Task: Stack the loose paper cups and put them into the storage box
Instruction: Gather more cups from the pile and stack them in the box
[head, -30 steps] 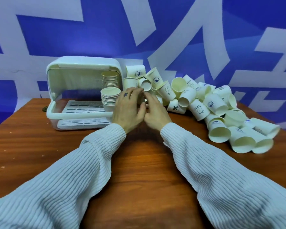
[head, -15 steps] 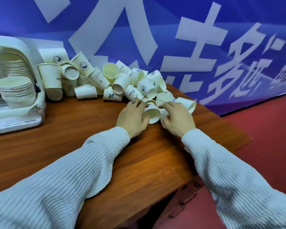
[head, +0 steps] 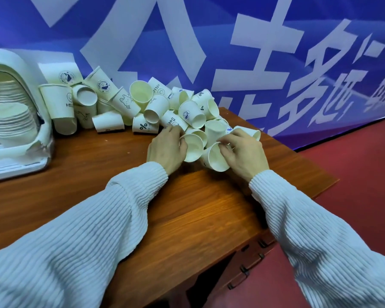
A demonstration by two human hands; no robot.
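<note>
Left hand [head: 167,150] fingers grip a white paper cup [head: 192,147]; right hand [head: 242,152] fingers grip another white paper cup [head: 217,157] just beside, on brown wooden desk [head: 187,207].

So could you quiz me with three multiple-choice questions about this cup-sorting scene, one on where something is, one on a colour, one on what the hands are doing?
1. Where is the storage box?
A. left end of the table
B. on the red floor
C. right of the cup pile

2. What colour is the wall banner?
A. green and yellow
B. blue with white shapes
C. plain black

3. What are the hands doing?
A. resting flat on the table
B. each holding a cup
C. closing the box lid

Answers:
1 A, it sits at the table's left edge.
2 B, white strokes on blue.
3 B, the left hand and right hand each grip a paper cup at the pile.
</note>
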